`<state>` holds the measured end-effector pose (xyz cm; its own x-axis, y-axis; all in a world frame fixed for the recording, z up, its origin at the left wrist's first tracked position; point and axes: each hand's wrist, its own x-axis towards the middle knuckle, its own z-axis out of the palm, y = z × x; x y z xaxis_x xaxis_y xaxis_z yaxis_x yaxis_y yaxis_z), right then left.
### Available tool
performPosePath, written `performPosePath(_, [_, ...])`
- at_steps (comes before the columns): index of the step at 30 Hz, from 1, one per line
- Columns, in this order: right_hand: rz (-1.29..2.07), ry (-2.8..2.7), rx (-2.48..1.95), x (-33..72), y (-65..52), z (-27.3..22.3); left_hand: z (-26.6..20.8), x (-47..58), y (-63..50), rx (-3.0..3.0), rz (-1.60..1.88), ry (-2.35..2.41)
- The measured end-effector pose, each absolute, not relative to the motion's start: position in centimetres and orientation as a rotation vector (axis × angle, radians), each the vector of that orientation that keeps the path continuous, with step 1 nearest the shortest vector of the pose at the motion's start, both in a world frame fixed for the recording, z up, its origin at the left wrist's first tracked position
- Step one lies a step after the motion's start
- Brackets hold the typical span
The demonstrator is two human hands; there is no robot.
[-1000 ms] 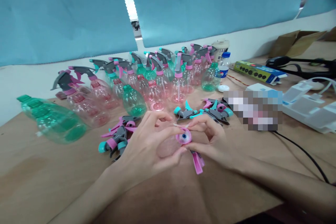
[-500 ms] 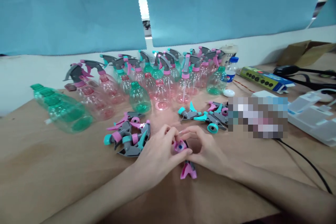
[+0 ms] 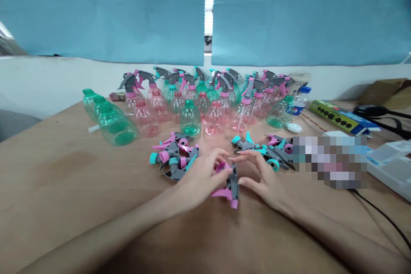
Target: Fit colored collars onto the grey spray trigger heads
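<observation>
My left hand [image 3: 204,180] pinches a grey and pink trigger spray head [image 3: 235,184] by its pink collar, nozzle pointing toward me. Close on its right, my right hand [image 3: 261,177] has its fingers apart, with a gap between them and the spray head. Beyond my left hand lies a pile of pink, grey and turquoise spray heads [image 3: 173,158]. A second pile of spray heads [image 3: 272,152] lies past my right hand. Behind them stand open bottles, among them a green bottle [image 3: 190,120] and a pink bottle [image 3: 215,120].
Several bottles with spray heads fitted [image 3: 245,107] stand at the back. Green bottles [image 3: 117,126] are grouped on the left. To the right are a Pepsi bottle [image 3: 300,102], a white oval object [image 3: 294,127], a yellow-blue box [image 3: 340,117], a clear plastic case [image 3: 391,167] and a black cable [image 3: 382,212].
The spray head has turned from facing me with its collar to lying side-on. My right hand has let go of it and moved slightly right. The camera view has swung left.
</observation>
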<state>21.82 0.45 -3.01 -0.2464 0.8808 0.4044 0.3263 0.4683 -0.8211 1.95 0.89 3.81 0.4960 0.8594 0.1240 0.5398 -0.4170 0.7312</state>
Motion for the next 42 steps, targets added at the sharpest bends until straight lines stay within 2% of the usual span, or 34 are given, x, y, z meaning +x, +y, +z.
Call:
performPosePath(8, [0.886,-1.725,-1.202,22.1,0.9,-3.5,6.1,-4.2,6.2,1.968,0.847,1.573])
performPosePath(12, [0.861,-1.781,-1.258,21.7,0.7,-3.3,5.1,-5.8,7.5,2.167,0.803,1.848])
performPosePath(18, [0.851,-1.804,-1.250,21.6,0.7,-2.9,4.6,-5.5,6.7,2.366,0.599,1.968])
performPosePath(23, [0.827,-1.829,-1.240,21.5,0.7,-2.6,5.3,-4.3,6.0,2.519,0.562,1.996])
performPosePath(30, [0.795,-1.899,-1.207,21.2,0.7,-2.2,5.0,0.2,6.3,2.756,0.408,1.632])
performPosePath(42, [0.717,-1.891,-1.166,21.2,1.3,-1.8,1.5,8.3,12.3,2.991,0.077,1.013])
